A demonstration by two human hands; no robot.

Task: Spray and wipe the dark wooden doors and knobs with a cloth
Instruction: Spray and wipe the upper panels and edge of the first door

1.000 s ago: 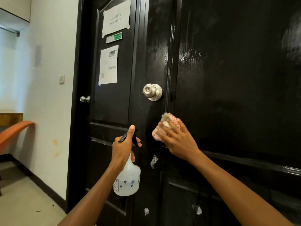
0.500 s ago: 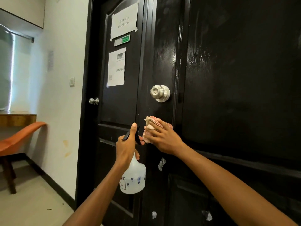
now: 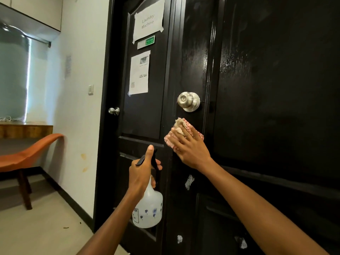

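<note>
A taped paper sign (image 3: 148, 21) on the far dark door (image 3: 145, 111) reads "Laundry Machine". Below it sit a small green label (image 3: 150, 41), too small to read, and a printed sheet (image 3: 139, 72) with pictures and a QR code, its text illegible.

The right hand (image 3: 191, 150) presses a red-and-white patterned cloth (image 3: 181, 134) flat against the near dark door (image 3: 266, 107), its fingers (image 3: 179, 138) straight over the fabric, just below the silver keyed knob (image 3: 188, 101). A smaller knob (image 3: 114, 110) shows on the far door's left edge.

The left hand (image 3: 141, 173) grips the neck of a translucent white spray bottle (image 3: 149, 208), fingers curled round it and the thumb raised beside the black trigger head. The bottle carries small blue flower prints and a label too blurred to read.
</note>
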